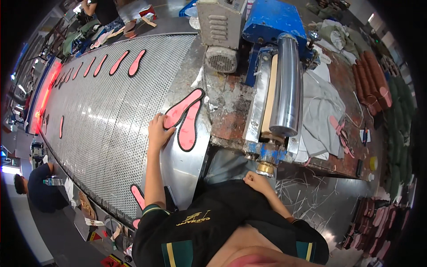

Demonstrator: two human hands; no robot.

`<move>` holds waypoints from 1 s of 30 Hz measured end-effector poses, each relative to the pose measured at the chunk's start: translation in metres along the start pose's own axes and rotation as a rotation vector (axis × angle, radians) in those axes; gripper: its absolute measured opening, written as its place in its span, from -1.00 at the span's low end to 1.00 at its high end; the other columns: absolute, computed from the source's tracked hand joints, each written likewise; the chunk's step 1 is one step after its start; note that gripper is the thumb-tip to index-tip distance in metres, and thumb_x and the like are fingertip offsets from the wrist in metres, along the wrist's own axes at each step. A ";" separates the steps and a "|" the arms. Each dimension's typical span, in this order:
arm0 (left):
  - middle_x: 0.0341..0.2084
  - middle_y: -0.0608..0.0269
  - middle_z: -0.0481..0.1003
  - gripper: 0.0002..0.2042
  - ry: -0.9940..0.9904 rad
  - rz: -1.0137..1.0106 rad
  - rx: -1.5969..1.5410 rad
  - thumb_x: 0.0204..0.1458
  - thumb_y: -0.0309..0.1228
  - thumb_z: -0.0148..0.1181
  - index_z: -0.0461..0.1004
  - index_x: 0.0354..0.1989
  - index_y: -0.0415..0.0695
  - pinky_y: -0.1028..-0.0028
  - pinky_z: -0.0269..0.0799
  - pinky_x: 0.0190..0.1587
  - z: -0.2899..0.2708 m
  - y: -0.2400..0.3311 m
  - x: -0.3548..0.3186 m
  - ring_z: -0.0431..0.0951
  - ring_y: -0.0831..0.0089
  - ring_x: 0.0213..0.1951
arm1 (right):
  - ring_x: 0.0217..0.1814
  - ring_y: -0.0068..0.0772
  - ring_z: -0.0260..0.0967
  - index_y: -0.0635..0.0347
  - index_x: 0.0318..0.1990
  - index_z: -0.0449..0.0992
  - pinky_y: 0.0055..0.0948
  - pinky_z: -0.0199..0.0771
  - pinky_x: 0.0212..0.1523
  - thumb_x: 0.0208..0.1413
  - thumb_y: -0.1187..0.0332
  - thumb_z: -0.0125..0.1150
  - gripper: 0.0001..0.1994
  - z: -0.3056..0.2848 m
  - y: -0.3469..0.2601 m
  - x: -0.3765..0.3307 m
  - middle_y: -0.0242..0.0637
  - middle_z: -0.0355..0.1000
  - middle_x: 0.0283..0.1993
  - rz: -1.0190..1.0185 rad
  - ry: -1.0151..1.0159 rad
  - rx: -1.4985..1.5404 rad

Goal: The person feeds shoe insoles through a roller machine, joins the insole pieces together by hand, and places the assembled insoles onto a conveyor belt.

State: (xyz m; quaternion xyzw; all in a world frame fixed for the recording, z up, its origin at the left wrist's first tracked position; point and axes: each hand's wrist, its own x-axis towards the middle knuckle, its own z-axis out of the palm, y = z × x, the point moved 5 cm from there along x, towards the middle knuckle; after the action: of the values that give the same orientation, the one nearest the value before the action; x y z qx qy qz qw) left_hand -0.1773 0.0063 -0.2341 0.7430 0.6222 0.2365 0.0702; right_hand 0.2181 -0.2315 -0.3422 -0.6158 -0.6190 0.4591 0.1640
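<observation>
Two pink insoles with black edging lie on the bare metal plate at the conveyor's near end. The upper insole [183,105] slants across the lower insole [188,129], overlapping it at its narrow end. At the upper one's broad left end is my left hand [159,131], its fingers and thumb closed on the edge. My right hand [257,181] is curled close to my body, just beside the brass fitting [265,168] under the roller machine. Whether it holds anything is hidden inside the fingers.
A perforated conveyor [111,107] carries several pink insoles in a row toward a red-glowing heater [44,95]. To my right stands a steel roller [287,89] with a blue housing [273,22]. Grey cloth [322,107] lies beyond it. A person [38,187] is at the far left.
</observation>
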 end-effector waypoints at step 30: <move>-0.18 0.08 0.45 -0.56 0.584 -0.042 -0.172 -0.12 -0.30 0.37 0.41 -0.09 -0.25 0.26 0.34 -0.01 -0.014 -0.083 0.234 0.44 0.17 -0.12 | -0.51 -0.54 0.17 0.16 -0.34 0.32 -0.40 0.21 -0.41 0.22 0.11 0.03 -0.71 0.052 0.080 0.022 -0.40 0.21 -0.57 0.098 0.143 -0.044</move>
State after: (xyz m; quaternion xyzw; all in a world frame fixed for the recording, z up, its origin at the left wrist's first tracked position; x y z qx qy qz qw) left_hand -0.2305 0.2459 -0.1930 0.6219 0.6090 0.4903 -0.0440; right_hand 0.2233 -0.2450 -0.4393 -0.6800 -0.5848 0.4077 0.1716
